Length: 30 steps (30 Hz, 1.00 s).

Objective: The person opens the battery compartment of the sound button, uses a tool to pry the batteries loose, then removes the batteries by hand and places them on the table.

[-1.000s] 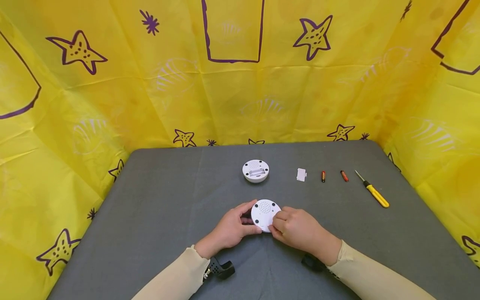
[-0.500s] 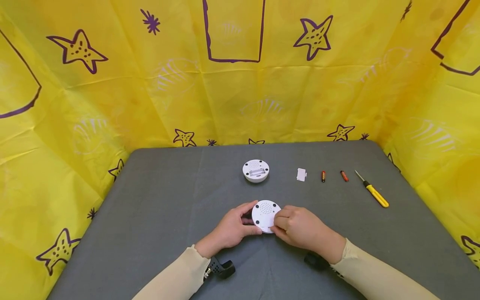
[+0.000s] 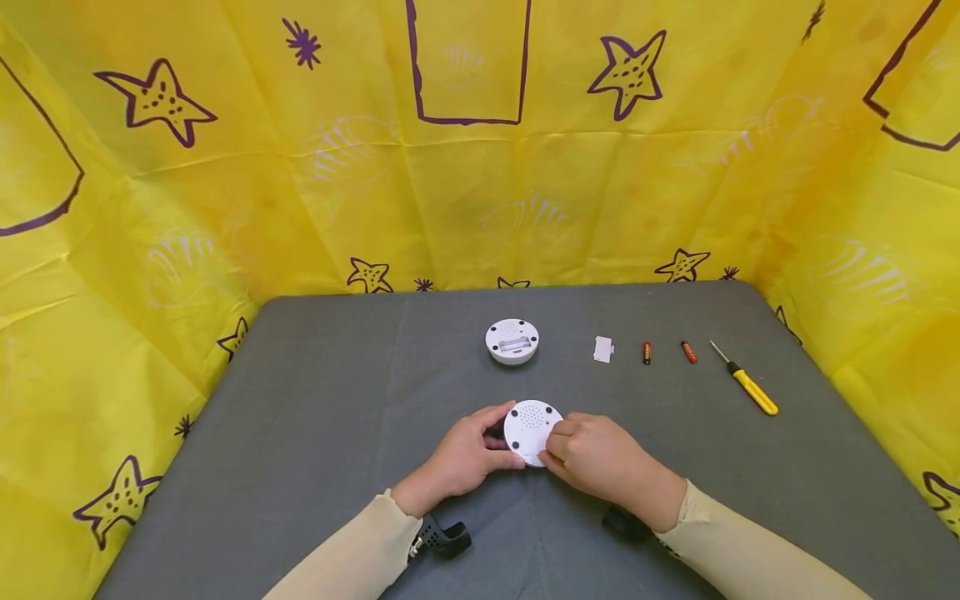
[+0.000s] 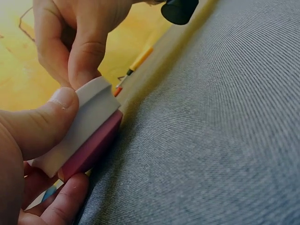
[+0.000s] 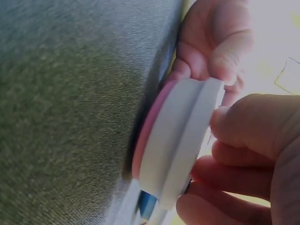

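Note:
A round white battery device (image 3: 528, 432) with speaker holes and black rubber feet lies face down near the table's front, between both hands. Its pink underside shows in both wrist views. My left hand (image 3: 462, 452) grips its left edge, thumb (image 4: 47, 122) on the white side and fingers beneath. My right hand (image 3: 596, 457) has curled fingers on the device's right side, with thumb (image 5: 243, 122) and fingertips at the upper face and rim. That hand covers the right part of the face, where a battery cover would be hidden.
Behind stands a second round white device (image 3: 512, 342) with its battery compartment open. To its right lie a white battery cover (image 3: 603, 349), one battery (image 3: 647, 353), another battery (image 3: 688, 352) and a yellow-handled screwdriver (image 3: 746, 380). Yellow cloth (image 3: 465, 192) surrounds the grey table (image 3: 337, 400).
My right hand shifts slightly right, baring a little more of the white face, then comes back left over it. The left hand and the device stay almost still.

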Available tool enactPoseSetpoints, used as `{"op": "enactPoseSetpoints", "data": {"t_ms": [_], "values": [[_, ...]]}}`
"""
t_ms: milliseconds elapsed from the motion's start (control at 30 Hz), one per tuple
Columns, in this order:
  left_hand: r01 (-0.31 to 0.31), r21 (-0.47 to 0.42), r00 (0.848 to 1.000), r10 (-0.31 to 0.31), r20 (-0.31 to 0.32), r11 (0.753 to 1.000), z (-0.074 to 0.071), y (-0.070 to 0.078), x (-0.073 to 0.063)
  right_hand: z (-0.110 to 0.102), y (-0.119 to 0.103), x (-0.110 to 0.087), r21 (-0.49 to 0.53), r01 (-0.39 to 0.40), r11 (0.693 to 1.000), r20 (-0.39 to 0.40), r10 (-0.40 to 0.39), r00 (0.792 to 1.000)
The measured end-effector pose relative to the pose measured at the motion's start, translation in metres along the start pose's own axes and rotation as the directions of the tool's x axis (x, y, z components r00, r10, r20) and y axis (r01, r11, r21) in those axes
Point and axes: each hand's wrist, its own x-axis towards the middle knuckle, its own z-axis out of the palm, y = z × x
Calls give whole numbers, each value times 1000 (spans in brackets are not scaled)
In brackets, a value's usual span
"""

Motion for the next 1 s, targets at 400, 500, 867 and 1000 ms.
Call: {"op": "enactPoseSetpoints", "data": {"t_ms": [400,500,867,1000], "values": [[-8,-7,1000,8,-7,1000,2,-3,-1,7,2,-2,14,50,999,-67,-49,997],[-13,-28,1000,12,-8,1000,2,-4,-1,8,3,-2,23,63,998,-76,-61,995],[-1,-44,1000,1,5,999,1,-3,0,5,10,-8,111,39,993,-20,-38,999],[14,-46,1000,-14,9,999,0,-3,0,2,13,-7,132,45,990,-1,-45,999]]}}
